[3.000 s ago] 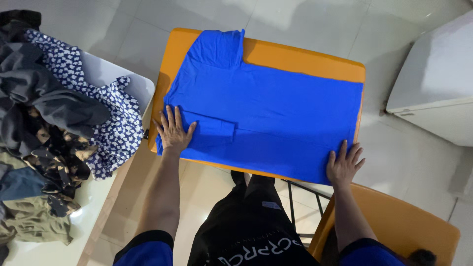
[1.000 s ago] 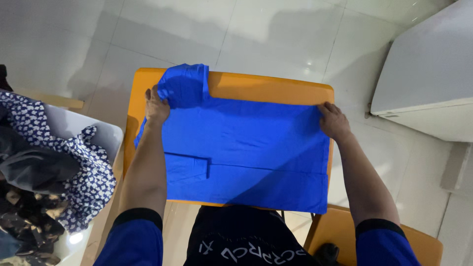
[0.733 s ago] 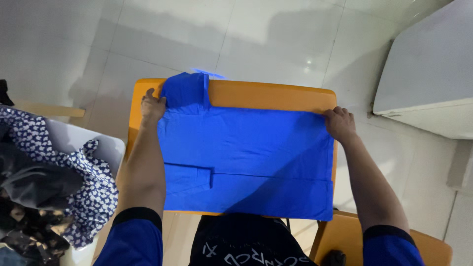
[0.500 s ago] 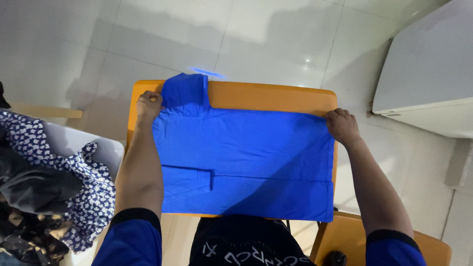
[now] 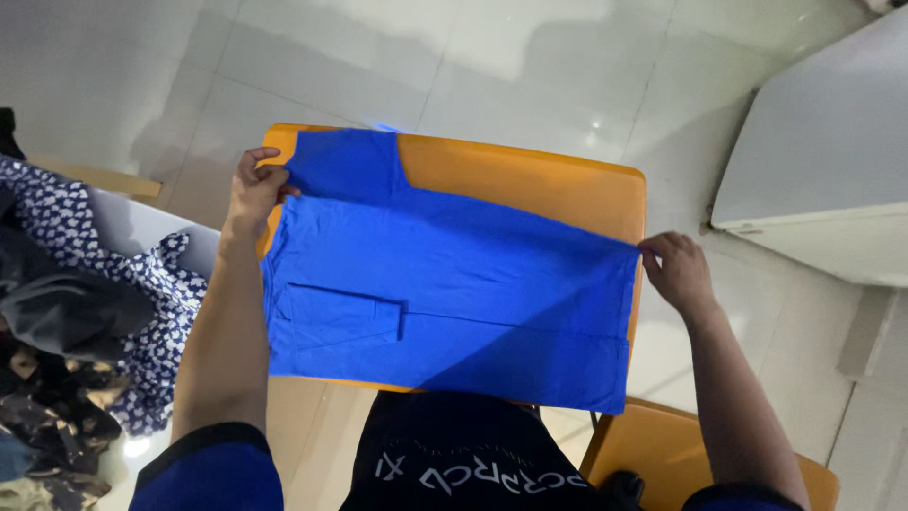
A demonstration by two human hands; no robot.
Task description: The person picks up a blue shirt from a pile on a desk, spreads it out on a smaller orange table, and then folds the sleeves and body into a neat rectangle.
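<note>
Blue shirt flat on orange desk | our left hand pinches its far-left edge, right hand pinches the right edge | we judge folding partly done: one sleeve tucked, the other unfolded.

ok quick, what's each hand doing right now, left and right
Left hand: fingers closed, pinching the far left edge of the blue shirt by the sleeve.
Right hand: fingers closed on the shirt's far right corner, over the orange table.

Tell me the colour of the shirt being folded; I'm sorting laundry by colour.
Plain bright blue shirt, seen in the head view.
</note>
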